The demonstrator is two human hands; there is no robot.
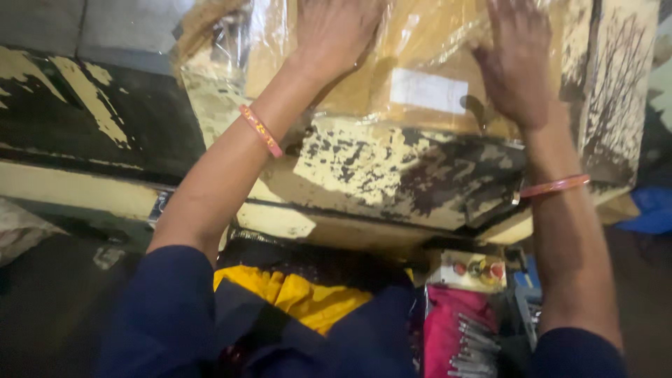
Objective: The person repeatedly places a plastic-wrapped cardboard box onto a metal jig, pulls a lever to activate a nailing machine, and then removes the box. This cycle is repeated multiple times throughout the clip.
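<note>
A plastic-wrapped brown package (413,77) is pressed flat on the worn, paint-chipped machine bed (392,175) by the left hand (336,31) and right hand (514,66), both spread open, nothing gripped; positioning seems unfinished.

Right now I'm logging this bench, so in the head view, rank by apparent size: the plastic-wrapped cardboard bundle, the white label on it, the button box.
1. Plastic-wrapped cardboard bundle, by far the largest.
2. White label and button box: they look alike in size, and the box lies nearer the camera, so no ranking.
</note>
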